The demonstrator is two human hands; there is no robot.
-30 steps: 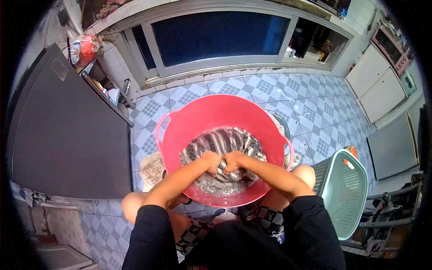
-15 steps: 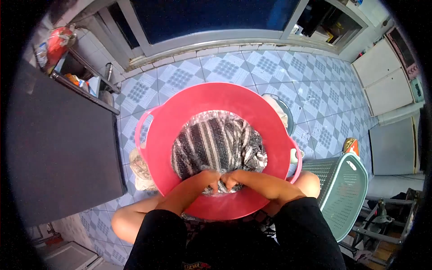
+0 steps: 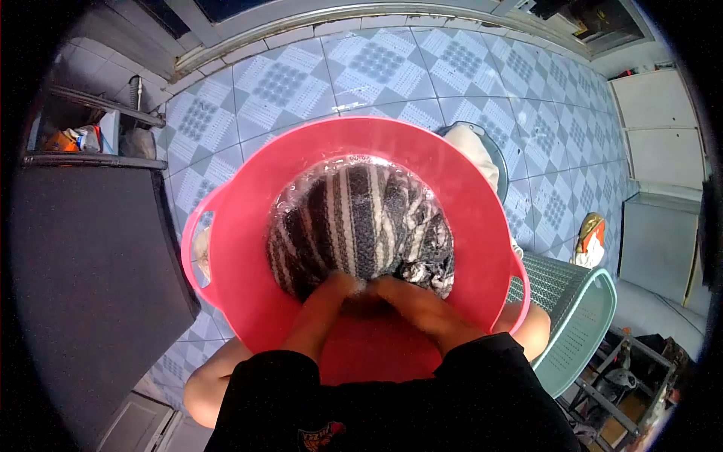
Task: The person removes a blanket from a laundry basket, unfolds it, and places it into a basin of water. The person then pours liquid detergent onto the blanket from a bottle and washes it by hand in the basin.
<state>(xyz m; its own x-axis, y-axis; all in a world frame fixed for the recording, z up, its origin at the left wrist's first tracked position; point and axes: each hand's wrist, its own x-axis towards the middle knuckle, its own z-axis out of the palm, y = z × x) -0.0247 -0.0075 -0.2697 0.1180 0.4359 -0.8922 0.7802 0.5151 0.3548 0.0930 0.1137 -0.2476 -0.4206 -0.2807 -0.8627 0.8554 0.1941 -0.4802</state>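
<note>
patterned blue-and-grey floor tiles (image 3: 376,64) fill the background of the head view, and a round pink tub (image 3: 241,248) stands on them, close against the person. low inside it lies a wet striped cloth (image 3: 361,211), spread smoothly across the middle and bunched toward the tub's right edge, with bubbly water (image 3: 354,160) along the far edge. left hand (image 3: 339,285) and right hand (image 3: 385,288) meet at the cloth's near edge; both are blurred with the fingers hidden, so i cannot tell whether they grip or press. as for progress, the cloth looks soaked through but sits in the tub, not lifted out and apparently unwrung; how much handling is left cannot be judged. outside the tub's right edge is a green plastic basket (image 3: 602,294).
</note>
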